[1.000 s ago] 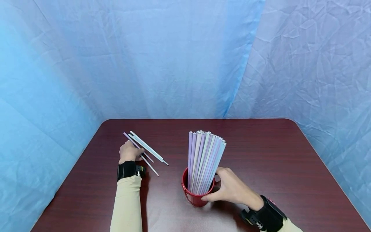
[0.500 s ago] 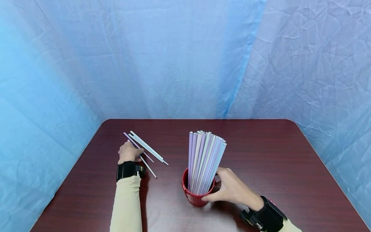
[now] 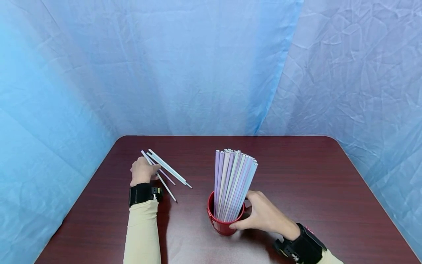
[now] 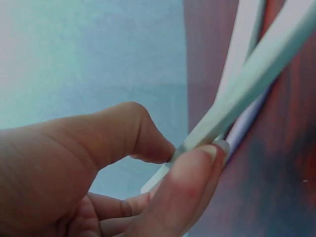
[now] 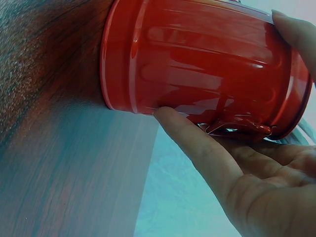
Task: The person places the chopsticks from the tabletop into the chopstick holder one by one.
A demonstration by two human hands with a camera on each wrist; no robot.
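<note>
A red cup [image 3: 224, 223] stands on the dark red table [image 3: 296, 176], packed with several pale purple, white and light blue straws [image 3: 232, 183]. My right hand [image 3: 263, 216] grips the cup from its right side; in the right wrist view its fingers [image 5: 197, 148] wrap the red cup [image 5: 197, 64]. At the left, my left hand [image 3: 142, 171] pinches one pale straw [image 3: 165, 187] between thumb and forefinger, as the left wrist view shows on the straw [image 4: 237, 98]. Two or three more loose straws [image 3: 171, 170] lie on the table beside that hand.
Crumpled blue cloth [image 3: 197, 73] hangs behind and to both sides of the table. The table's left edge [image 3: 95, 172] runs close to my left hand. Bare tabletop stretches to the right of the cup.
My left hand has drawn slightly left and back, and the pinched straw has shifted with it. The right hand and the cup have stayed in place.
</note>
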